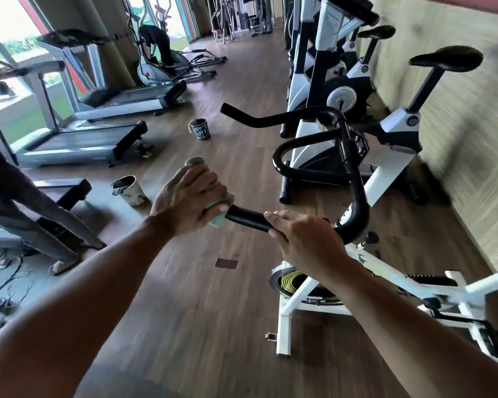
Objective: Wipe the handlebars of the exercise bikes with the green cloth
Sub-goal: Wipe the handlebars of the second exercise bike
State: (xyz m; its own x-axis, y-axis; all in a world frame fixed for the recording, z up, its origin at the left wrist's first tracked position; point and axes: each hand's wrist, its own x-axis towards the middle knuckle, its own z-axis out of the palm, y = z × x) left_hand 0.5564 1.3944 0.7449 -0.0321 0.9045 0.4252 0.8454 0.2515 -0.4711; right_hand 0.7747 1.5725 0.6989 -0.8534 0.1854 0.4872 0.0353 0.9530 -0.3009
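Observation:
The nearest white exercise bike (385, 278) has a black handlebar (357, 193) curving toward me. My left hand (187, 199) grips the green cloth (216, 218), wrapped around the near end of the bar's left grip. My right hand (305, 239) holds the same bar just to the right, fingers curled over it. A short bare stretch of black bar (246, 218) shows between the two hands. The far grip of the handlebar (242, 114) is free.
More white bikes (342, 81) line the right wall. Two mugs (199, 129) (130, 191) stand on the wooden floor. Treadmills (78, 139) sit at the left, with a person's legs (26, 219) and loose cables (3, 271) beside them.

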